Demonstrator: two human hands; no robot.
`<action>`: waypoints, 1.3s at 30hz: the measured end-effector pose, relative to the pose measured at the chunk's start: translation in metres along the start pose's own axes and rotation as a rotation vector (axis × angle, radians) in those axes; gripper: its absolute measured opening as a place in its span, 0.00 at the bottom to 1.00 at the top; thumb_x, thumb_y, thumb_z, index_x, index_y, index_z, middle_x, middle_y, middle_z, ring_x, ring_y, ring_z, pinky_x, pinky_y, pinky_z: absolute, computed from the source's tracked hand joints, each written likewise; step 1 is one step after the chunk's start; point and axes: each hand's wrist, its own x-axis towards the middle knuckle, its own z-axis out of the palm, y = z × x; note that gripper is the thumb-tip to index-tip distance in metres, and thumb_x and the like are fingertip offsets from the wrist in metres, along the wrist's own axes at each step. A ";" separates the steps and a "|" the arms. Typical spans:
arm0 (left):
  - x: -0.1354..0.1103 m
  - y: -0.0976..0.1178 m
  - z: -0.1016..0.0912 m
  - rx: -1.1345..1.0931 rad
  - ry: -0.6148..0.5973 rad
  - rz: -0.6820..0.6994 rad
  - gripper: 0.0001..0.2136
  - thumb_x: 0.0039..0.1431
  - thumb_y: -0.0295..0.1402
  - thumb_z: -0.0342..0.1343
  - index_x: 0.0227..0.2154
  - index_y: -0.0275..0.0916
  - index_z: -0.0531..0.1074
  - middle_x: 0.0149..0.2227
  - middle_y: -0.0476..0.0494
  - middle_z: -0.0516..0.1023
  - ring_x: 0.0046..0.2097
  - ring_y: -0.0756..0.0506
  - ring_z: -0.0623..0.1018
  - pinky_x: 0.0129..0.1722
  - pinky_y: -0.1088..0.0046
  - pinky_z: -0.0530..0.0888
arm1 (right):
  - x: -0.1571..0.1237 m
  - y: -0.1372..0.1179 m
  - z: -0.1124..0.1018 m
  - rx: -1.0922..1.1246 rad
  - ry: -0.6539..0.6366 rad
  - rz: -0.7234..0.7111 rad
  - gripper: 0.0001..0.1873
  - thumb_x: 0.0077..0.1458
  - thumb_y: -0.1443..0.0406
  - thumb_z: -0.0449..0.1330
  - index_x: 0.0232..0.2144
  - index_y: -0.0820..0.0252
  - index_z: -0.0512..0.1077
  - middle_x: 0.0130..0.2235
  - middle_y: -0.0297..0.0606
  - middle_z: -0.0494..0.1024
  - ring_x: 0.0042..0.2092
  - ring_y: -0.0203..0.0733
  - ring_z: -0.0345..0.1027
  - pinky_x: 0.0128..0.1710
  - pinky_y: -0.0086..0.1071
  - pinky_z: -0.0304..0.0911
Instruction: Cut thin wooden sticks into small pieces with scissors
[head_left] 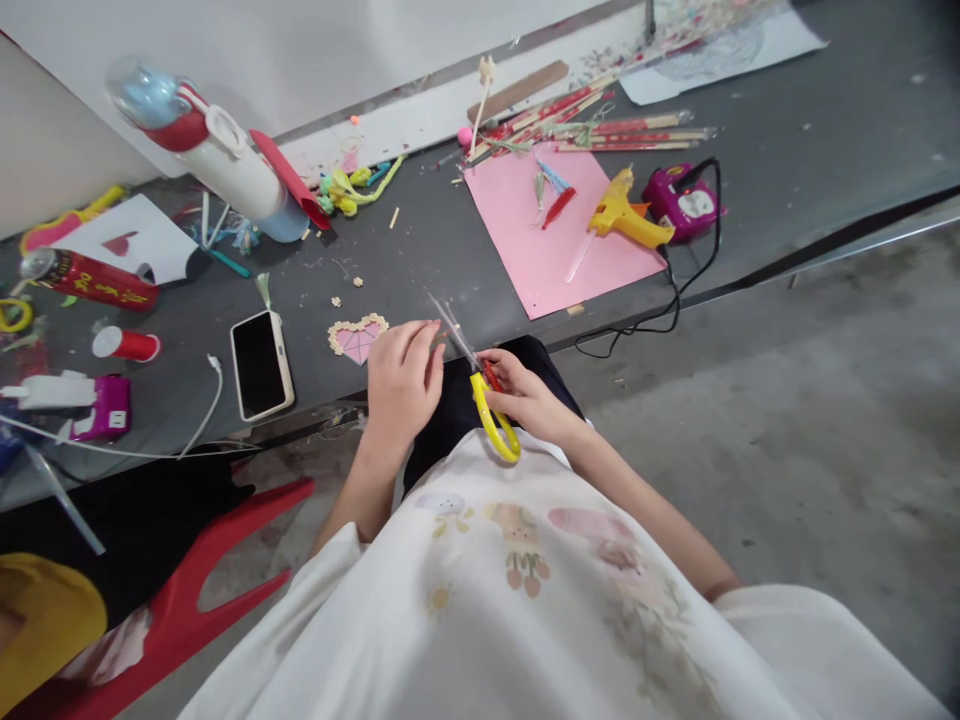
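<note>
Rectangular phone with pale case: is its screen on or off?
Off, it seems: the pale-cased rectangular phone lies face up, its screen plain black with no lit image.

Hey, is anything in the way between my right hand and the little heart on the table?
Yes: in this view, your left hand is between your right hand, which holds the scissors, and the heart.
</note>
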 end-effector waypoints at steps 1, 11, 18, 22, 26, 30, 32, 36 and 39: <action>-0.003 0.004 0.001 -0.014 0.033 -0.012 0.10 0.61 0.32 0.50 0.42 0.39 0.73 0.42 0.40 0.77 0.48 0.43 0.74 0.53 0.63 0.67 | 0.002 0.002 0.001 0.041 0.030 -0.004 0.26 0.49 0.64 0.61 0.50 0.55 0.59 0.36 0.32 0.68 0.35 0.35 0.64 0.37 0.31 0.64; -0.034 0.019 0.040 -1.028 -0.511 -0.475 0.29 0.48 0.42 0.63 0.53 0.39 0.64 0.51 0.36 0.73 0.45 0.45 0.76 0.40 0.70 0.75 | 0.010 0.002 0.002 0.241 0.143 -0.072 0.30 0.46 0.57 0.65 0.49 0.52 0.58 0.39 0.34 0.69 0.38 0.38 0.69 0.40 0.34 0.66; -0.040 0.025 0.064 -1.236 -0.536 -0.512 0.37 0.37 0.38 0.70 0.53 0.43 0.61 0.51 0.37 0.71 0.42 0.46 0.76 0.39 0.70 0.75 | 0.008 0.004 0.012 0.235 0.134 -0.055 0.28 0.47 0.61 0.63 0.49 0.52 0.58 0.38 0.33 0.68 0.36 0.36 0.68 0.37 0.33 0.67; -0.043 0.025 0.072 -1.226 -0.482 -0.504 0.35 0.35 0.43 0.71 0.48 0.40 0.65 0.46 0.39 0.72 0.43 0.43 0.75 0.39 0.68 0.74 | 0.008 0.007 0.014 0.274 0.115 -0.056 0.26 0.48 0.62 0.62 0.49 0.51 0.59 0.37 0.32 0.67 0.34 0.35 0.66 0.33 0.32 0.66; -0.050 0.023 0.080 -1.157 -0.374 -0.484 0.30 0.35 0.43 0.70 0.43 0.41 0.66 0.41 0.43 0.73 0.42 0.43 0.75 0.38 0.65 0.74 | 0.009 0.011 0.015 0.299 0.114 -0.044 0.26 0.47 0.63 0.62 0.49 0.51 0.59 0.38 0.33 0.68 0.35 0.36 0.66 0.33 0.31 0.65; -0.054 0.023 0.085 -1.250 -0.340 -0.524 0.29 0.35 0.39 0.70 0.42 0.42 0.63 0.41 0.46 0.71 0.41 0.47 0.75 0.37 0.69 0.73 | 0.010 0.016 0.016 0.331 0.125 -0.035 0.26 0.46 0.63 0.63 0.48 0.52 0.60 0.38 0.34 0.69 0.35 0.36 0.67 0.32 0.30 0.64; -0.055 0.024 0.087 -1.294 -0.314 -0.533 0.30 0.33 0.39 0.70 0.40 0.42 0.62 0.41 0.47 0.71 0.41 0.47 0.74 0.38 0.70 0.73 | 0.011 0.018 0.016 0.339 0.127 -0.032 0.26 0.46 0.63 0.63 0.48 0.52 0.61 0.37 0.33 0.69 0.35 0.36 0.68 0.31 0.30 0.63; -0.054 0.028 0.092 -1.340 -0.289 -0.553 0.30 0.31 0.38 0.71 0.39 0.41 0.62 0.40 0.47 0.71 0.42 0.47 0.74 0.38 0.70 0.73 | 0.013 0.022 0.016 0.356 0.139 -0.006 0.26 0.45 0.62 0.64 0.47 0.53 0.62 0.34 0.31 0.70 0.32 0.35 0.67 0.29 0.29 0.62; -0.055 0.029 0.094 -1.376 -0.301 -0.573 0.31 0.31 0.38 0.71 0.40 0.41 0.63 0.41 0.46 0.71 0.42 0.47 0.75 0.37 0.71 0.73 | 0.013 0.022 0.015 0.375 0.162 0.010 0.25 0.44 0.62 0.64 0.46 0.53 0.62 0.33 0.31 0.70 0.30 0.34 0.67 0.29 0.29 0.62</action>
